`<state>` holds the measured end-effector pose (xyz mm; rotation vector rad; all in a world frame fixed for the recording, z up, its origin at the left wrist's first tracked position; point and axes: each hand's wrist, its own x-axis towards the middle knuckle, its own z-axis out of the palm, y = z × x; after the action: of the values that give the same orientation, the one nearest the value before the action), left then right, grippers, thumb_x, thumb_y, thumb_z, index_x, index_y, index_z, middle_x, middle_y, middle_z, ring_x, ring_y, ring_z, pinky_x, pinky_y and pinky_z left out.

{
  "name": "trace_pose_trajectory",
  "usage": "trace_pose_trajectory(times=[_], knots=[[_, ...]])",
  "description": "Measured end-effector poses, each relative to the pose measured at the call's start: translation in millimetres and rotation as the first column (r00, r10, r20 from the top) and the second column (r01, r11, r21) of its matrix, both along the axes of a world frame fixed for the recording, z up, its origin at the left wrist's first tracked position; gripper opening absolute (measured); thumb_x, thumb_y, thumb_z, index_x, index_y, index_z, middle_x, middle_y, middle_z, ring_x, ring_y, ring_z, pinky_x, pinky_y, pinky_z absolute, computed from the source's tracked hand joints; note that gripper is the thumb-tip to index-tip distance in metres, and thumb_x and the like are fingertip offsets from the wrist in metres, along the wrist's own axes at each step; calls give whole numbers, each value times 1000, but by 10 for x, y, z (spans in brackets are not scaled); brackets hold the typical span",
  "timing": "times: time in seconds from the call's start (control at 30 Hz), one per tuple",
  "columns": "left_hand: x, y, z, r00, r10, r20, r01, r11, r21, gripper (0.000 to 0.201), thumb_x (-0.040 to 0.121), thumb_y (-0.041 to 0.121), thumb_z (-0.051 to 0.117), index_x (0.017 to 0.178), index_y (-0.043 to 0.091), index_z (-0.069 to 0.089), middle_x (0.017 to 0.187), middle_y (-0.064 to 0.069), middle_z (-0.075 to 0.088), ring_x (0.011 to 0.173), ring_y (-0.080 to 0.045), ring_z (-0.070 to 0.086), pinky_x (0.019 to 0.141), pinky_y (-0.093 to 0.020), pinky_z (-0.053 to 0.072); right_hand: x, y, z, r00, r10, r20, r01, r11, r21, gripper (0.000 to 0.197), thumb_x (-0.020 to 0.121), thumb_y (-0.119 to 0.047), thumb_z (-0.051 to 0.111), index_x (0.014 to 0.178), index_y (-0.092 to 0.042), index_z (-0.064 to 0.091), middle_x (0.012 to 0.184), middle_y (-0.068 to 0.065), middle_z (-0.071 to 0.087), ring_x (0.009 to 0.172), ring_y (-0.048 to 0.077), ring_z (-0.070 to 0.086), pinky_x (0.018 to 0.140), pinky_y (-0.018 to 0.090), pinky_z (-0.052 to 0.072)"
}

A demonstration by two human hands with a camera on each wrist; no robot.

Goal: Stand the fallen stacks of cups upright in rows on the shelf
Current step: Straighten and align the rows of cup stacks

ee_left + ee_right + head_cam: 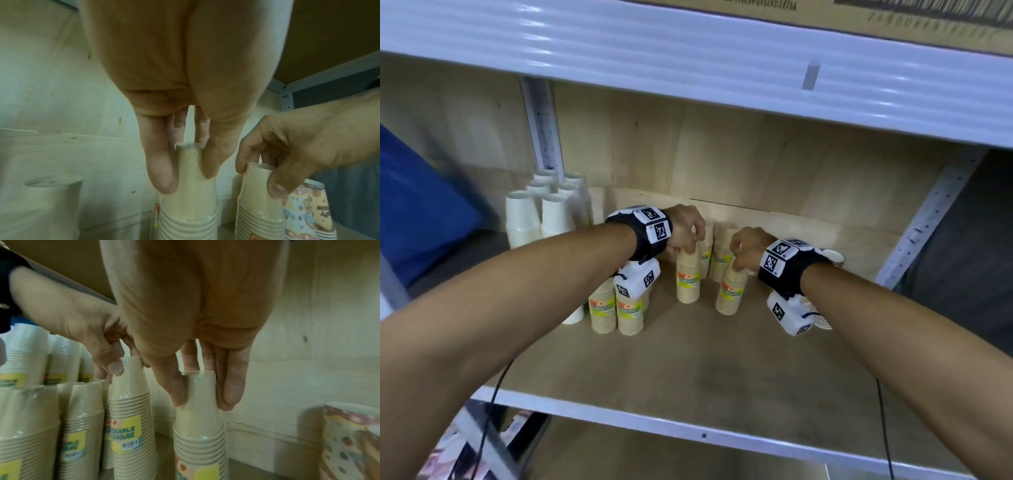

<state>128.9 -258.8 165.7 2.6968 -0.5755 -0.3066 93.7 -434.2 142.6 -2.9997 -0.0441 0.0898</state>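
Both hands are inside the wooden shelf (688, 370). My left hand (690, 241) grips the top of an upright tan cup stack (688, 279) with a yellow-green label; in the left wrist view the fingers (162, 175) pinch its wrapped top cup (191, 191). Just to the right, my right hand (739, 261) holds the top of a second upright tan stack (731, 293), thumb and fingers (232, 386) on either side of it (199, 431). Both stacks stand on the shelf board. More tan stacks (719, 257) stand right behind them, partly hidden by the hands.
Two tan stacks (616, 310) stand at the front left under my left wrist. White cup stacks (524, 219) fill the back left corner. Patterned cups (832, 257) sit by the right upright, more (349, 439) beside my right hand. A blue bag (417, 205) lies at far left.
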Motion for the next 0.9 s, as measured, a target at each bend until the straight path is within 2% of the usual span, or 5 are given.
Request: trace_pose_trajectory(times=[0.2, 0.37, 0.43, 0.57, 0.9], knots=[[234, -138, -94, 1000, 0, 26, 0, 999, -33, 35, 82, 4, 73, 114, 16, 66, 103, -4, 59, 83, -27, 70, 72, -38, 62, 275, -256, -142, 997, -72, 33, 71, 997, 22, 28, 79, -5, 68, 107, -6, 68, 112, 11, 65, 82, 21, 56, 56, 23, 44], [419, -215, -179, 998, -10, 61, 11, 1000, -14, 34, 84, 6, 72, 116, 16, 65, 102, -2, 57, 70, -13, 60, 58, -25, 56, 492, -379, -239, 996, -78, 46, 78, 997, 8, 26, 80, -8, 65, 107, -6, 66, 112, 11, 63, 81, 20, 54, 58, 23, 38], [470, -244, -202, 997, -19, 78, 18, 1000, 13, 33, 86, 7, 71, 117, 16, 66, 106, -3, 59, 75, -14, 58, 56, -21, 49, 576, -425, -271, 996, -66, 56, 64, 997, 42, 28, 79, -8, 64, 107, -6, 63, 111, 12, 62, 86, 24, 58, 63, 25, 43], [563, -309, -254, 995, -29, 96, 25, 999, 41, 35, 87, 9, 69, 120, 16, 65, 116, -6, 63, 88, -16, 55, 63, -21, 42, 722, -470, -338, 995, -67, 72, 63, 996, 64, 33, 81, -10, 61, 114, -8, 59, 116, 12, 58, 100, 29, 58, 77, 31, 49], [771, -384, -347, 995, -52, 88, 46, 997, 67, 39, 87, 11, 69, 125, 16, 62, 116, -5, 64, 89, -17, 55, 68, -23, 41, 982, -521, -377, 992, -88, 87, 79, 992, 99, 36, 83, -12, 58, 120, -9, 56, 118, 14, 57, 102, 32, 58, 79, 32, 49]])
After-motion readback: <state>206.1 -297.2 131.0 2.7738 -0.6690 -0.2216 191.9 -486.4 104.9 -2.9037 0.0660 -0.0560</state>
